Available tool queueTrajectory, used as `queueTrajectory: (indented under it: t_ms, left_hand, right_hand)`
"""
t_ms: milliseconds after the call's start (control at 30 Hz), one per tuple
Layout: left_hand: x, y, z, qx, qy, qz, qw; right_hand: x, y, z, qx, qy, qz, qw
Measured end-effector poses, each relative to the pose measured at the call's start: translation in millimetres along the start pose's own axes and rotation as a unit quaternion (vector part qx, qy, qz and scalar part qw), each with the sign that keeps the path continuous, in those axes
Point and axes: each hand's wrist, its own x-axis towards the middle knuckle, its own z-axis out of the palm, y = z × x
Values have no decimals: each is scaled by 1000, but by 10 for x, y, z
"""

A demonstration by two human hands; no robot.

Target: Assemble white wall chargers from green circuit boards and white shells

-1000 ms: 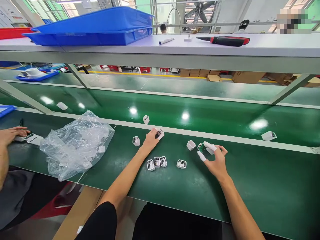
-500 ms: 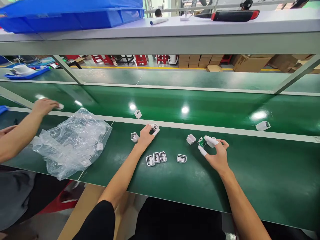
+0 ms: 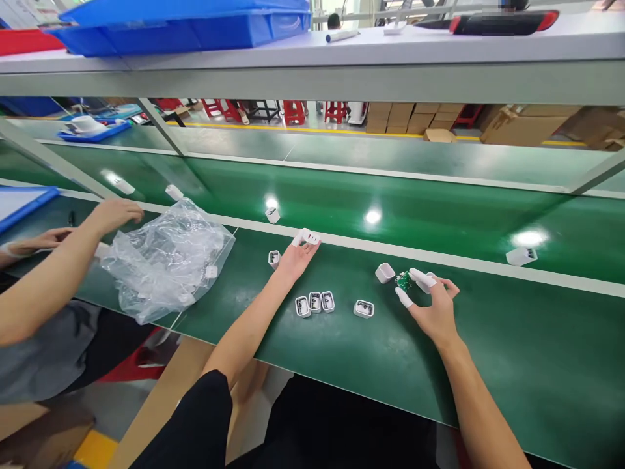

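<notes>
My left hand [image 3: 296, 258] grips a small white charger housing [image 3: 311, 238] above the back of the green bench, its face with dark port slots turned toward me. White finger cots cover some of my fingertips. My right hand [image 3: 435, 306] pinches a green circuit board [image 3: 403, 281] between thumb and fingers. Another white housing shows partly behind those fingers. An open white housing [image 3: 385, 273] lies just left of the board. Closer to me, several housings with dark parts inside stand open side up, among them a single one [image 3: 364, 309]. One more housing [image 3: 274, 259] lies beside my left wrist.
A clear plastic bag [image 3: 168, 260] lies on the left of the bench. Beyond it reaches a co-worker's arm [image 3: 63, 267]. More white housings, such as one at the right [image 3: 521, 256], lie on the green strip. A shelf [image 3: 342, 81] with blue trays [image 3: 195, 32] crosses above.
My left hand has turned the housing, so its slotted face now shows instead of its open end. My right hand keeps the circuit board. The co-worker's hand let a white piece go. The view shifted.
</notes>
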Motion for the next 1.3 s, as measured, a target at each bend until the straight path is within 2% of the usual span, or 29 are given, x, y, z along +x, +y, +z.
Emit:
queueTrajectory:
  t_ms: [233, 533, 667, 800, 900, 1000, 1167, 1300]
  left_hand:
    - [-132, 109, 66, -132, 14, -107, 985]
    - [-72, 71, 35, -139, 43, -242, 959]
    - [-32, 49, 22, -137, 38, -267, 953]
    - [-11, 17, 12, -115, 30, -263, 957]
    - [-11, -25, 3, -76, 30, -241, 967]
    - [-10, -59, 11, -20, 28, -185, 982]
    - [177, -64, 161, 100, 31, -1, 994]
    - [567, -90, 407, 201, 31, 153, 967]
  right_hand:
    - [8, 9, 21, -6, -11, -40, 999]
    - [26, -31, -1, -20, -18, -68, 997]
    - [40, -79, -25, -24, -24, -83, 996]
    - [40, -96, -35, -26, -37, -90, 995]
    - [37, -95, -33, -23, -42, -87, 995]
    - [35, -86, -26, -27, -43, -81, 995]
    - [32, -66, -18, -25, -32, -75, 996]
    - [19, -61, -26, -4, -33, -35, 999]
